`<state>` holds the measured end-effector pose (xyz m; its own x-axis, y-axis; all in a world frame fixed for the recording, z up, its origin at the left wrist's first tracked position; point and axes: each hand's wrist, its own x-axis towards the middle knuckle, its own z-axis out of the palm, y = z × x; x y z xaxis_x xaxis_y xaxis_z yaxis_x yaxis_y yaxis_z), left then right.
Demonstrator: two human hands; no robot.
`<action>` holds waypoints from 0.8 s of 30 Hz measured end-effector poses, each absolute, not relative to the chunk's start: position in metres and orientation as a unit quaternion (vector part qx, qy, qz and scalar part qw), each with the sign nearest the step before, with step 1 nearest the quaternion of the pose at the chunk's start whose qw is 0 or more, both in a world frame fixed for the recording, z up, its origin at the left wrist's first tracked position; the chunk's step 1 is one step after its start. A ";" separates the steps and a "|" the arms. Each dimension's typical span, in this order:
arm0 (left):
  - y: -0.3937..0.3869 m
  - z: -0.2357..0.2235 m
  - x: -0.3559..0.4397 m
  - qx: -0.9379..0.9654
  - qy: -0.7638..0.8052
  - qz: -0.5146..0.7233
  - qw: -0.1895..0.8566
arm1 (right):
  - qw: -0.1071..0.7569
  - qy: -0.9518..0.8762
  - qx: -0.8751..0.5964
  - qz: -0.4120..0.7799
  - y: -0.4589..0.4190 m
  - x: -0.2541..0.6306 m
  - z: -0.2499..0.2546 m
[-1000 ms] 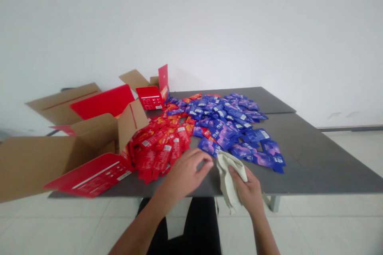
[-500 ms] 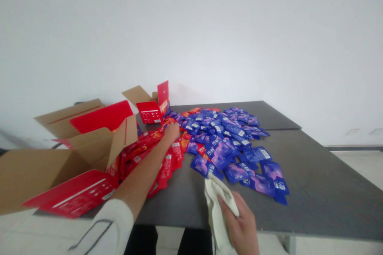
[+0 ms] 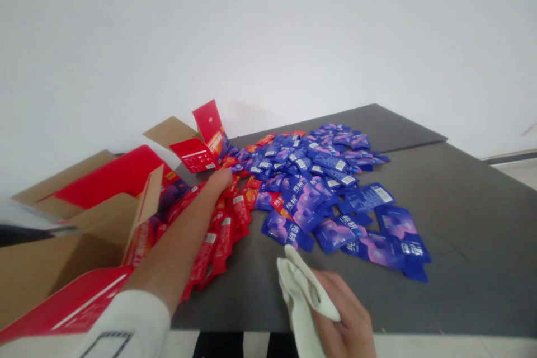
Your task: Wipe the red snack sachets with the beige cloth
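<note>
My left hand [image 3: 220, 182] reaches forward across a heap of red sachets [image 3: 222, 240], its curled fingers at the far end of the heap; whether they hold anything is hidden. To the right lies a spread of blue-purple sachets [image 3: 310, 201], apart from that hand. My right hand [image 3: 346, 319] sits at the table's near edge, gripping a crumpled off-white cloth [image 3: 300, 296]. The cloth's tip is just short of the nearest blue sachets.
An open cardboard box [image 3: 50, 257] with red-printed flaps stands at the left, against the red heap. Another red-and-brown carton [image 3: 195, 154] stands at the far end. The dark grey table [image 3: 470, 224] has a seam across it and extends right of the sachets.
My left hand has moved forward from the table's near edge to the far end of the red heap. The right hand keeps the cloth, and the view has dropped and tilted.
</note>
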<state>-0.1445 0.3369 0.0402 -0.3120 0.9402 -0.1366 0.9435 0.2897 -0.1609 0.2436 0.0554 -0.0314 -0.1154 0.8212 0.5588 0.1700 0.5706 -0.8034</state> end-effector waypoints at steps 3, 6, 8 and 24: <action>0.332 0.037 -0.147 0.591 0.797 -0.124 -0.015 | 0.562 -0.678 -0.368 0.298 0.053 0.243 -0.031; 0.326 0.035 -0.147 0.599 0.790 -0.130 -0.028 | 0.556 -0.668 -0.384 0.312 0.051 0.242 -0.030; 0.323 0.034 -0.146 0.599 0.789 -0.131 -0.032 | 0.557 -0.662 -0.389 0.317 0.051 0.241 -0.028; 0.329 0.047 -0.132 0.562 0.819 -0.110 -0.040 | 0.561 -0.656 -0.392 0.318 0.056 0.233 -0.032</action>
<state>-0.1322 0.3287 0.0469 -0.3644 0.9295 -0.0576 0.9117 0.3435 -0.2256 0.2334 0.0564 -0.0318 -0.0631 0.8709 0.4874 0.1569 0.4910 -0.8569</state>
